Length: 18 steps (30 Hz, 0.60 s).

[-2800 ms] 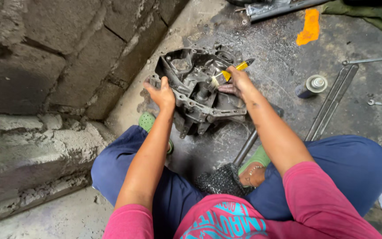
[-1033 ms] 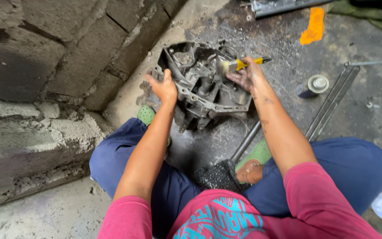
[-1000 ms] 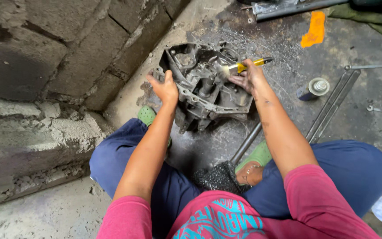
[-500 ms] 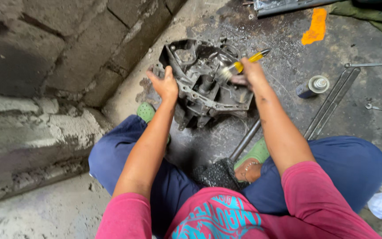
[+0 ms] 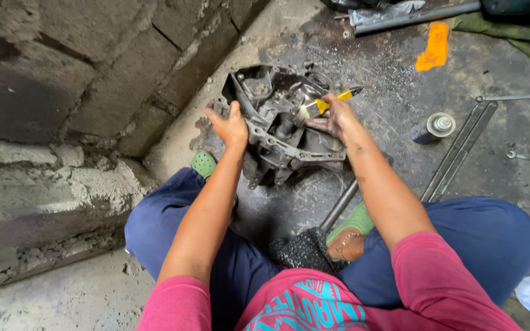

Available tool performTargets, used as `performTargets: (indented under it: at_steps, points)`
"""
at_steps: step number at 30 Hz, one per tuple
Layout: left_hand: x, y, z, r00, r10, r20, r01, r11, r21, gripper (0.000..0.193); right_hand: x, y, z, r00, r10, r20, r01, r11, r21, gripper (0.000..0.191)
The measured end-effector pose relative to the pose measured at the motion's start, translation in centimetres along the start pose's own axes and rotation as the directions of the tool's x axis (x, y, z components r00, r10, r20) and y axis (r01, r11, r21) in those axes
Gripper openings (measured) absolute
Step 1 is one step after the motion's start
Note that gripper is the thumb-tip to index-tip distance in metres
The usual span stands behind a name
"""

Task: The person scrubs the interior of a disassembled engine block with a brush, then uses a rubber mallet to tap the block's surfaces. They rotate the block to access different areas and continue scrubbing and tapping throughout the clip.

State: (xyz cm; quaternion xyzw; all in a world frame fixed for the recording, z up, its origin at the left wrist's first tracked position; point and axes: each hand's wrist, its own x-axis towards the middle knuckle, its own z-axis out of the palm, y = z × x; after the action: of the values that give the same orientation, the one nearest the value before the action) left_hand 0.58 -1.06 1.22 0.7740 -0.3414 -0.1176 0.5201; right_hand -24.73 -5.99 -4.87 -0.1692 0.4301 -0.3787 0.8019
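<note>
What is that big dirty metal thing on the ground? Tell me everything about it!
The metal casing is a dark, greasy cast housing with ribs, hollows and bolt holes. It stands tilted on the stained concrete floor near a block wall. The left hand grips its rim; the right hand holds a yellow-handled brush against its inside.

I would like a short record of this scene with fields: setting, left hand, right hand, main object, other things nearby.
setting: person sitting on a dirty concrete floor beside a block wall
left hand: left hand grips the left edge of the metal casing
right hand: right hand holds a yellow-handled brush, bristles inside the casing
main object: dark, greasy metal casing, standing tilted on the floor
nearby: small can, wrench, metal bars, orange rag
</note>
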Motion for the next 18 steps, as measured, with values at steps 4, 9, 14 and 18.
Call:
performTargets:
  at_steps: [4,9,14,18]
  points:
    - [0.1,-0.1,0.1,0.993,0.113,-0.037,-0.111,0.992,0.056,0.096,-0.8,-0.9,0.4,0.997,-0.061,0.052,0.050,0.979,0.198,0.050]
    - [-0.4,-0.3,0.2,1.000,0.009,0.001,-0.009,0.998,0.057,0.101,-4.4,-2.3,2.5,0.819,-0.471,0.326,0.564,0.561,-0.606,0.030]
    - [-0.8,0.1,0.3,0.993,-0.112,0.028,0.110,0.992,0.063,0.101,-7.4,-3.2,6.6,0.631,-0.233,0.740,0.656,-0.348,-0.670,0.037]
    - [-1.0,0.1,0.5,0.999,-0.036,0.012,0.034,0.995,0.090,0.103,-7.9,-4.8,8.3,0.705,-0.198,0.680,0.493,-0.552,-0.672,0.048]
